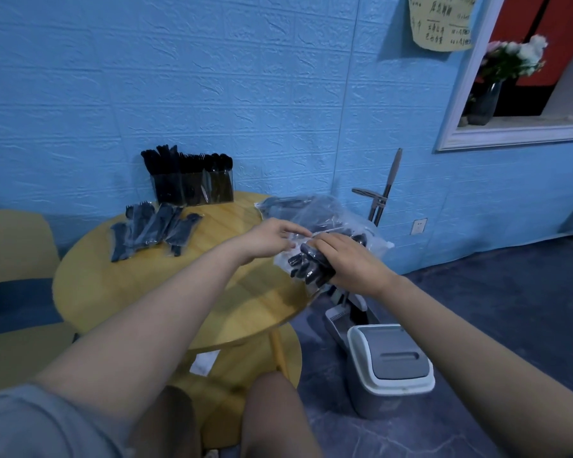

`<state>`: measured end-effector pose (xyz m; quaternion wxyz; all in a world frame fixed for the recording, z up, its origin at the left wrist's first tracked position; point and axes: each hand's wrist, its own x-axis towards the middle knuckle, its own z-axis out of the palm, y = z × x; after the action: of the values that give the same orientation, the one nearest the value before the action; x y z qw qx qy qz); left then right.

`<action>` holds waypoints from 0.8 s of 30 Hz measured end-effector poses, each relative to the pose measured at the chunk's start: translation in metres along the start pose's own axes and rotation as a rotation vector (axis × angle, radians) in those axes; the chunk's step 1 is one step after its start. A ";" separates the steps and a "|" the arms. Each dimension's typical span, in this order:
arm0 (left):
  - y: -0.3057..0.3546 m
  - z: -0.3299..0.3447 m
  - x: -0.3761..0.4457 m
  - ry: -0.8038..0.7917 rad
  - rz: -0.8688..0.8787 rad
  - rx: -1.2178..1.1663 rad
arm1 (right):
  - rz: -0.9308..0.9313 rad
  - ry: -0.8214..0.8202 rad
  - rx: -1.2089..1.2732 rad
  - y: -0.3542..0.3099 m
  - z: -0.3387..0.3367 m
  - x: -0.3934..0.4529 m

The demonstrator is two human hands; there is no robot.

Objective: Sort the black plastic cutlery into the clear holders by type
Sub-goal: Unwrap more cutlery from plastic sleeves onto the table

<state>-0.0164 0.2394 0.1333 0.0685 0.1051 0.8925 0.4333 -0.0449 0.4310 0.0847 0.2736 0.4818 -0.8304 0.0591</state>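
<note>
**Both hands on a bag of cutlery at the table's right edge**

The round wooden table (212, 292) is the landmark here. At its right edge the right hand (348, 262) grips a bundle of black plastic cutlery (308, 264) through a clear plastic bag (315, 213), fingers curled around the handles. The left hand (268, 238) reaches in just beside it, fingertips pinching the bag's film near the right hand's knuckles (whether the thumb also presses the plastic cannot be told). The rest of the bag lies crumpled on the table's far right side, with more dark cutlery showing inside.

At the back of the table, against the blue wall (245, 77), stand the clear holders (192, 190), side by side and already packed with upright black utensils; which type fills which holder cannot be told. In front of them, on the table's left half, several wrapped packs of cutlery (153, 229) lie fanned out flat.

To the right of the table, on the floor, sits a grey lidded bin (391, 365), with a dustpan (339, 320) between it and the table. A yellow chair (14, 246) stands to the table's left. Above and right of the table, flowers in a vase (510, 61) rest on a window ledge.
</note>
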 end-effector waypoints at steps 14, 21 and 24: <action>0.025 -0.078 -0.103 -0.158 -0.132 -0.466 | -0.309 0.060 -0.013 -0.079 -0.081 0.092; -0.025 -0.123 -0.113 -0.059 -0.062 -0.716 | -0.416 0.095 -0.314 -0.083 -0.050 0.171; -0.054 -0.125 -0.104 0.063 -0.156 -0.751 | -0.336 0.104 -0.446 -0.087 -0.015 0.186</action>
<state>0.0504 0.0860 0.1707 0.1073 -0.0090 0.6784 0.7267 -0.0384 0.2474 0.1777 0.4211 0.5369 -0.7162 -0.1467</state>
